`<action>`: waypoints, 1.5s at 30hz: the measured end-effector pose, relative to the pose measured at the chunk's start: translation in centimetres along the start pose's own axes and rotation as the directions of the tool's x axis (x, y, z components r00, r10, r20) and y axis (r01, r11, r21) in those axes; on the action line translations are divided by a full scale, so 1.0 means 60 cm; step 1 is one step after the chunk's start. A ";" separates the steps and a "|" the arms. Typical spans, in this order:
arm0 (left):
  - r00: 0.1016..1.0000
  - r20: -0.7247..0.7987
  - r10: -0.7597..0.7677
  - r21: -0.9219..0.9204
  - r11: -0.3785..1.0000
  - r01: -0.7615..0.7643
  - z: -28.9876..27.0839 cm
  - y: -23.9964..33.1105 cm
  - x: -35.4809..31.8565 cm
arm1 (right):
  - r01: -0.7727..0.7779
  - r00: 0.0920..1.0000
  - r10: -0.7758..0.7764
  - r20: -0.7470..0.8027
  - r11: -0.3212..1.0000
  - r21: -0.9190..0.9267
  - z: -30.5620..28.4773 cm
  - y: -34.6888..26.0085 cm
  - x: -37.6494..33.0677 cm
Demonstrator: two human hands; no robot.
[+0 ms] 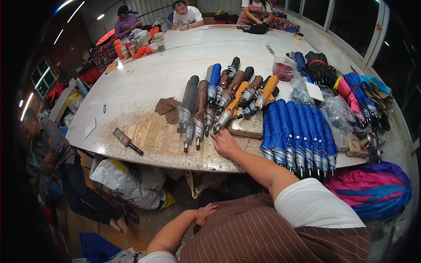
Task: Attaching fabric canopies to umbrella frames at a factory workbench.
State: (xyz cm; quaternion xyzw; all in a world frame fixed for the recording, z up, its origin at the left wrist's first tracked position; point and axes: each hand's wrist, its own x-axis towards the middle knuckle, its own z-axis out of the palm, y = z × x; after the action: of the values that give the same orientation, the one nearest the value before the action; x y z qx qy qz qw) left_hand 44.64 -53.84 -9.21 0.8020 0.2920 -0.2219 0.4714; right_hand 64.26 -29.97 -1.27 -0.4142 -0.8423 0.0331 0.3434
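My right hand (226, 143) is at the table's front edge, its fingers closed at the tip of an orange folded umbrella (229, 111) with a silver lining. This umbrella lies in a loose pile of folded ones, among them a grey umbrella (189, 98), a brown umbrella (201, 103) and a blue umbrella (214, 81). To the right of my right arm lies a neat row of blue folded umbrellas (298, 131), their tips toward me. My left hand (205, 213) lies on my brown striped apron (237, 232), fingers stretched out, holding nothing.
A cleaver-like blade (127, 140) and a white card (90, 127) lie on the worn white table (144, 87). A brown block (247, 126) sits beside the pile. Plastic bags (337, 114) and more umbrellas crowd the right. Several people are around the table; one person (57, 149) sits at left.
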 end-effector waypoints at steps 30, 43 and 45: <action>1.000 -0.010 -0.008 -0.027 1.000 0.008 0.001 -0.003 0.001 | -0.074 0.990 0.074 0.121 0.997 0.001 -0.005 -0.001 0.002; 1.000 -0.012 0.000 -0.006 1.000 0.000 0.006 -0.007 0.004 | -0.063 0.991 0.063 0.117 0.998 0.000 -0.007 -0.001 0.002; 1.000 -0.010 -0.011 -0.012 1.000 0.011 0.006 -0.007 0.004 | -0.058 0.992 0.058 0.116 0.998 -0.005 -0.006 -0.001 0.002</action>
State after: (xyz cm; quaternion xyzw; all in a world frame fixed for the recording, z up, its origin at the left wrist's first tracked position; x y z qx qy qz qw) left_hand 44.51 -53.96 -9.77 0.7987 0.3001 -0.2190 0.4734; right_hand 64.40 -29.98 -0.88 -0.4362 -0.8484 0.0667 0.2925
